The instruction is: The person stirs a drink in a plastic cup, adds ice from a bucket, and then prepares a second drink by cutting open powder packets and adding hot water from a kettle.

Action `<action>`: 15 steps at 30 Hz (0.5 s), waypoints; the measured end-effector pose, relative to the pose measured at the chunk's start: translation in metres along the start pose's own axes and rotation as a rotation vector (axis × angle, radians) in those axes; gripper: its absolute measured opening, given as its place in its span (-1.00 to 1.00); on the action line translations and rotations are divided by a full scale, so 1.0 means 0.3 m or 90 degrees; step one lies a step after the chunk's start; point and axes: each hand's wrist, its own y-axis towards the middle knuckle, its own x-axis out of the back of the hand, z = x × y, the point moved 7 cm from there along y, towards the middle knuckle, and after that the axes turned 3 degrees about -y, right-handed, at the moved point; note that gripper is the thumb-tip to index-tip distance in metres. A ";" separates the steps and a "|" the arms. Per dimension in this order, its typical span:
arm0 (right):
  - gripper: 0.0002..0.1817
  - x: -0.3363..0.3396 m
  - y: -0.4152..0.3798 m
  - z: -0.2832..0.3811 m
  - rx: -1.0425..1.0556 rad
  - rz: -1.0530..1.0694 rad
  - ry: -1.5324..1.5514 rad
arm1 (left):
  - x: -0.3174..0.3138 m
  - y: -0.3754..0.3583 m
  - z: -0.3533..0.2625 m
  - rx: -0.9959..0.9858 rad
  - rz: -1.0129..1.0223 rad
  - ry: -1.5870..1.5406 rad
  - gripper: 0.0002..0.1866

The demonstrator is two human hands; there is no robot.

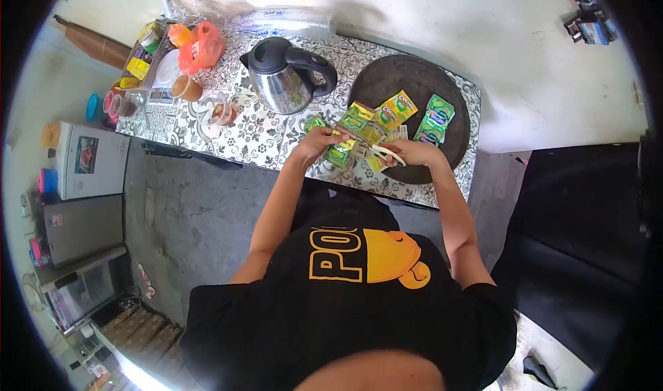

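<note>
My right hand (411,153) is closed round the pale handles of a pair of scissors (389,154). Its blades point left, towards my left hand (319,144), and lie against green and yellow drink sachets (358,119). My left hand pinches these sachets near the table's front edge; some hang below and left of its fingers. Just beyond my right hand, yellow sachets (396,110) rest on a round dark tray (442,80). Farther right on that tray is a strip of green sachets (436,118). Exactly where the blades meet the packets is hard to make out.
An electric kettle (280,80) stands on the patterned table (255,139), left of the tray. Farther left are cups of brown drink (186,88), an orange plastic bag (204,48) and a box of packets (140,63). Wrapped plastic cups (283,22) lie along the back.
</note>
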 end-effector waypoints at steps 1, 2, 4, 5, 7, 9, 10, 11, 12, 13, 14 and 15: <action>-0.84 0.005 -0.008 0.017 -0.005 -0.032 0.008 | 0.010 0.006 0.008 -0.002 -0.003 -0.003 -0.66; -0.84 0.000 -0.016 0.036 -0.005 -0.029 0.007 | 0.020 0.013 0.020 0.010 -0.012 -0.001 -0.66; -0.90 0.012 -0.033 0.053 -0.058 -0.089 0.070 | 0.014 0.011 0.011 0.021 -0.020 0.000 -0.66; -0.90 0.009 -0.033 0.055 -0.058 -0.090 0.070 | 0.013 0.010 0.005 0.021 -0.033 -0.011 -0.64; -0.92 0.029 -0.045 0.044 -0.104 -0.164 0.001 | 0.009 0.013 0.003 0.023 -0.043 -0.022 -0.62; -0.91 0.039 -0.066 0.061 -0.103 -0.201 -0.017 | 0.012 0.023 0.001 0.014 -0.053 0.018 -0.62; -0.88 0.045 -0.080 0.068 -0.102 -0.237 -0.034 | 0.009 0.031 -0.001 -0.004 -0.047 0.032 -0.62; -0.88 0.039 -0.095 0.061 -0.102 -0.242 -0.031 | 0.009 0.036 0.003 -0.002 -0.042 0.036 -0.62; -0.88 0.029 -0.113 0.056 -0.077 -0.238 0.034 | 0.003 0.035 -0.001 0.000 -0.042 0.031 -0.66; -0.87 0.018 -0.127 0.052 -0.050 -0.235 0.097 | -0.003 0.038 -0.008 0.002 -0.041 0.026 -0.68; -0.87 0.002 -0.139 0.042 -0.050 -0.242 0.099 | -0.011 0.044 -0.017 0.003 -0.035 0.029 -0.68; -0.86 -0.017 -0.152 0.048 -0.019 -0.266 0.098 | -0.020 0.046 -0.023 0.010 -0.024 -0.012 -0.71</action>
